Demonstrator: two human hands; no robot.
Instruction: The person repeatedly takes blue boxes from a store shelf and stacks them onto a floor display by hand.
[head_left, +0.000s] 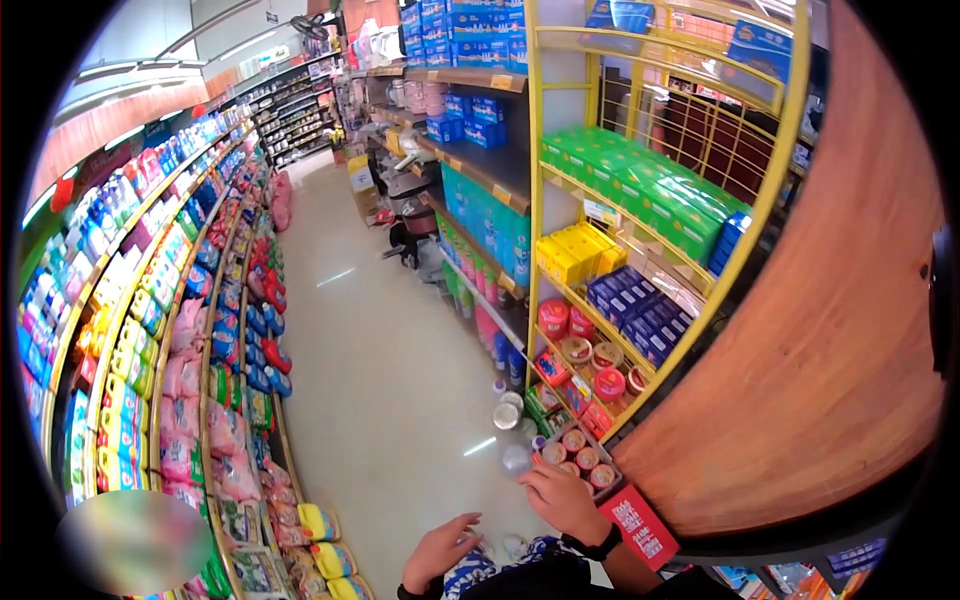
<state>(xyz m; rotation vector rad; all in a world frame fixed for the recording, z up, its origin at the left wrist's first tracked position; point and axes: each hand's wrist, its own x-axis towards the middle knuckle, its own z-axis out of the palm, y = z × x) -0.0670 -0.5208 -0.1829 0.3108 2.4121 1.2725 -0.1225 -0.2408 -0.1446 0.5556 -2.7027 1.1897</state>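
Observation:
My right hand (560, 497) is stretched forward at the lower middle, a dark band on its wrist. Its fingers are extended beside a box of round pinkish-lidded tubs (574, 440), close to a clear-lidded container (517, 460). Contact between the fingertips and either one cannot be made out. Lower and to the left, my left hand (442, 548) hovers over the floor, fingers loosely extended and nothing in it. A red card with printed codes (640, 526) lies by my right wrist.
A yellow rack (537, 150) on the right holds green boxes (640, 185), yellow boxes (580, 252) and dark blue boxes (638, 312). A wooden panel (800, 350) curves along the right. Shelves of bagged and bottled goods (185, 400) line the left side of the aisle floor (370, 350).

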